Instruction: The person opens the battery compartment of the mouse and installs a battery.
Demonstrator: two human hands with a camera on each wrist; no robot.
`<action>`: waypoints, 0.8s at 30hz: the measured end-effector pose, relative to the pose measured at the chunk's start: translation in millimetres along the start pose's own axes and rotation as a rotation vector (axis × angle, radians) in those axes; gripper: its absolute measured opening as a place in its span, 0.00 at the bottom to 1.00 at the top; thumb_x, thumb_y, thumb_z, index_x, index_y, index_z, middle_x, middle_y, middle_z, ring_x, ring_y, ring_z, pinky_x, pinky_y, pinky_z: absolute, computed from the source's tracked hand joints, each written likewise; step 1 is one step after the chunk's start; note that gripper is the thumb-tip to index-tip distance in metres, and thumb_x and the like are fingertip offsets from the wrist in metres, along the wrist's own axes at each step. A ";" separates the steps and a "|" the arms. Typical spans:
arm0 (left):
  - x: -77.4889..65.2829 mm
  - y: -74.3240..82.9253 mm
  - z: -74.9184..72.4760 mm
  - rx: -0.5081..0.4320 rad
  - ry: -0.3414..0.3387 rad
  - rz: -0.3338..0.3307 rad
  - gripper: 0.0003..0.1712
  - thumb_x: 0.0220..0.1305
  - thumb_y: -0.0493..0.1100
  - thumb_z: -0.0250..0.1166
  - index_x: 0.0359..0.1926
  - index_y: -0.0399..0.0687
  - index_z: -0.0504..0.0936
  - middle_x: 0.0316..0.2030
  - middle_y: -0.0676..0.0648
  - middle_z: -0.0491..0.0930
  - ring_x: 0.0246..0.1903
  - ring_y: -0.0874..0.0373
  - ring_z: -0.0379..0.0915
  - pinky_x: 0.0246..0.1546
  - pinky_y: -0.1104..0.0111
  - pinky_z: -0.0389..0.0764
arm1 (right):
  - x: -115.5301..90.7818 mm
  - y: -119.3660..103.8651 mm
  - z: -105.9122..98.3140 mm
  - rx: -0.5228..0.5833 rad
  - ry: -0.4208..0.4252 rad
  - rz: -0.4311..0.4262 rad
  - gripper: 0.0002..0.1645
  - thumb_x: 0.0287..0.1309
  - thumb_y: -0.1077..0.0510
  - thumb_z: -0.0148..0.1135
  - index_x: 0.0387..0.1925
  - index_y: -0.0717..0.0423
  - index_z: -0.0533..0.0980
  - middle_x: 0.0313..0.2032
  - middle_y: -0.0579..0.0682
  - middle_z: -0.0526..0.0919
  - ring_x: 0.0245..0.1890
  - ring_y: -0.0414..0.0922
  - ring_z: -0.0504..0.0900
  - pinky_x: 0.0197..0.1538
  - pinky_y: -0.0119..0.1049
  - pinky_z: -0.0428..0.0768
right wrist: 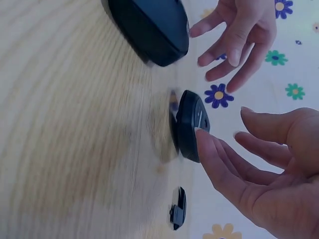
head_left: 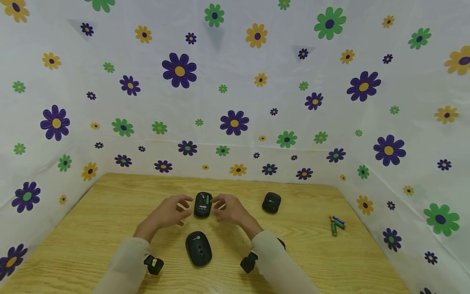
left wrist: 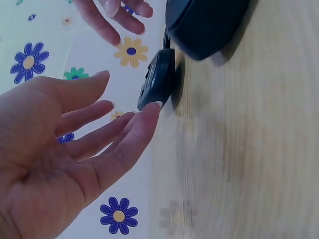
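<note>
A black computer mouse lies underside up near the table's middle, its battery bay uncovered and a green battery visible in it. To its left is my left hand, fingers loosely bent and apart from the mouse. My right hand hovers at the mouse's right side with relaxed fingers; in the right wrist view a fingertip overlaps the upturned mouse, and I cannot tell whether they touch. Neither hand grips anything. Closer to me, a second black mouse sits right side up between the forearms.
A small black cover lies on the wooden table right of the hands. Farther right are several small green and blue batteries. A white flower-patterned sheet hangs around the table's back and sides.
</note>
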State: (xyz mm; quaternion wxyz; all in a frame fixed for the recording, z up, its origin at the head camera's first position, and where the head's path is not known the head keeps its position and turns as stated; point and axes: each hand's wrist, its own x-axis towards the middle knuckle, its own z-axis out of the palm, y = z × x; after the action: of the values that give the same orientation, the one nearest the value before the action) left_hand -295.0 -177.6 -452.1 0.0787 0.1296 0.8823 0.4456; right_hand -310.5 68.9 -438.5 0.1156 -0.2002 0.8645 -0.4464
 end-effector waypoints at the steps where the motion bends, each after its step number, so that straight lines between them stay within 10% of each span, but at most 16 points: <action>1: -2.5 1.2 1.5 0.000 -0.007 0.003 0.27 0.72 0.38 0.65 0.68 0.36 0.73 0.56 0.31 0.79 0.50 0.43 0.83 0.33 0.63 0.91 | -3.5 -1.7 -0.1 0.006 -0.011 -0.004 0.22 0.68 0.64 0.65 0.61 0.66 0.77 0.52 0.67 0.84 0.43 0.59 0.89 0.41 0.46 0.92; 24: -45.5 10.1 18.0 -0.005 -0.190 0.063 0.28 0.63 0.40 0.74 0.64 0.43 0.78 0.63 0.34 0.77 0.58 0.36 0.78 0.35 0.58 0.91 | -43.9 4.7 24.6 0.076 -0.138 0.005 0.18 0.66 0.64 0.67 0.56 0.64 0.80 0.46 0.61 0.87 0.39 0.51 0.89 0.35 0.42 0.91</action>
State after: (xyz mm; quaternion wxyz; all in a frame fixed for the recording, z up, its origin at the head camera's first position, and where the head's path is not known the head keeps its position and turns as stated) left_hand -245.4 -171.7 -453.5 0.1481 0.1987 0.8652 0.4360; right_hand -263.1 73.1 -455.6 0.1838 -0.2238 0.8373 -0.4637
